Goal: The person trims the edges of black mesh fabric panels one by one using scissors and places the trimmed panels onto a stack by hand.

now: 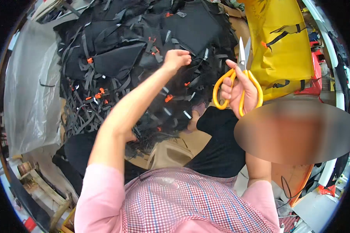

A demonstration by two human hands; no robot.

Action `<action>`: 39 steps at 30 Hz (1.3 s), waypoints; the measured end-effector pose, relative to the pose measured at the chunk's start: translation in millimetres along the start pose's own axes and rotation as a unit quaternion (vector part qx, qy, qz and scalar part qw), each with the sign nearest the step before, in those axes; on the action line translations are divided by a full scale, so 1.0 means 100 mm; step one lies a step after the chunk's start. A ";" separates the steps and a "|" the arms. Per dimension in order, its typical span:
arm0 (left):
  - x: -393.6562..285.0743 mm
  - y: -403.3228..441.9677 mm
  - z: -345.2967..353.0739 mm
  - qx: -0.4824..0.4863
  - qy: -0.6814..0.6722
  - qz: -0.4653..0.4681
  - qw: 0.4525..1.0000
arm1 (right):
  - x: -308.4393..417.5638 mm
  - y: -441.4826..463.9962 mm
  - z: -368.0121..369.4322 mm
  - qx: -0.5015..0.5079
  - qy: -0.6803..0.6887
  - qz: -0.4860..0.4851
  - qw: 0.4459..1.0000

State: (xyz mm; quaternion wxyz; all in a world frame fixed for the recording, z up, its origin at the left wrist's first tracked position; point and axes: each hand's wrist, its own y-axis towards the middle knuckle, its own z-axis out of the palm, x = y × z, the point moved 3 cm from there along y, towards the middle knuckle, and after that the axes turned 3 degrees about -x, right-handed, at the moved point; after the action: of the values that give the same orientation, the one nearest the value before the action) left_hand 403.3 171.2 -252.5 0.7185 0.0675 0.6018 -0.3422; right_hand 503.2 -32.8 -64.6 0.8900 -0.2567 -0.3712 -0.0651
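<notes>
My right hand (246, 90) is wrapped round the yellow handles of a pair of scissors (242, 54). Their metal blades point up and away from me, slightly apart. My left hand (177, 60) hovers over a big pile of black fabric pieces (194, 25), its fingers curled together in a pinch. Whatever lies between those fingertips is too small or dark to make out. Grey-black straps (85, 116) hang tangled across the pile, with orange plastic clips (168, 98) and small white tags (187, 114) among them.
A yellow bag (278, 50) with black buckled straps lies at the right. Clear plastic sheeting (31, 93) hangs at the left. Below the pile is a beige plastic stool (169, 155) between my legs, on cardboard. Wooden pieces (44, 186) lie at lower left. A blurred patch hides the right side.
</notes>
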 end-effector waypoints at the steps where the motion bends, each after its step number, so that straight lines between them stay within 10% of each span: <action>1: 0.15 0.20 0.12 -0.075 -0.008 0.009 0.997 | 0.02 -0.02 -0.01 0.005 0.025 0.007 1.000; 10: -0.06 0.80 0.41 -0.389 -0.022 -0.103 0.915 | 0.15 -0.03 -0.03 0.019 0.087 0.006 0.996; 12: 0.12 1.21 0.26 -0.306 -0.125 -0.097 0.939 | 0.15 -0.04 -0.01 0.028 0.087 0.001 0.996; 17: -1.69 0.85 -0.48 -0.283 0.191 0.111 0.933 | 0.18 -0.05 -0.03 0.018 0.064 -0.022 0.998; 20: -2.99 0.42 -1.35 -0.171 -0.080 0.170 0.967 | 0.15 -0.01 -0.05 0.028 0.057 -0.028 0.998; 24: -4.61 -1.04 -2.32 -0.334 0.086 0.448 0.825 | 0.07 -0.02 0.02 0.021 0.025 -0.043 0.999; 26: -5.19 -2.34 -2.45 -0.486 0.514 0.517 0.482 | -0.03 0.02 0.05 0.004 0.028 -0.068 0.997; 28: -5.37 -3.01 -2.43 -0.426 0.724 0.486 0.244 | -0.13 0.10 0.09 -0.002 0.022 -0.094 0.995; 34: -5.62 -3.86 -2.46 -0.116 0.731 0.303 0.601 | -0.37 -0.16 0.62 0.060 -0.164 -0.231 0.957; 39: -5.19 -4.84 -1.23 -0.101 0.749 0.226 0.615 | -0.54 -0.69 1.10 0.145 -0.260 -0.293 0.909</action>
State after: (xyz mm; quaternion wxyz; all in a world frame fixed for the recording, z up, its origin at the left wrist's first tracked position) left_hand 3.9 80.6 339.8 0.0756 0.3608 0.9274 0.0635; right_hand 374.7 -40.7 -8.8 0.7304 -0.0125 -0.6531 -0.1995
